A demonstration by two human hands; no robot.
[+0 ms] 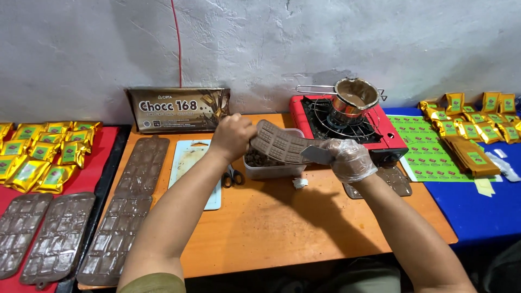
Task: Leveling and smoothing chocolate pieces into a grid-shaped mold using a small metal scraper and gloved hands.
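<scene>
Forearms reach over orange table (282, 228) | left hand (232, 135) grips chocolate mould (279, 144) above tub (271, 165), tilted to drain | gloved right hand (351, 160) clasps scraper (316, 154) against mould

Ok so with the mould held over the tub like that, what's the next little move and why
Probably draw the scraper in the gloved right hand along the brown chocolate mould toward the left hand. The mould is tilted above the clear plastic tub, which already holds chocolate bits, so whatever comes off should drop in there and not on the orange table.
</scene>
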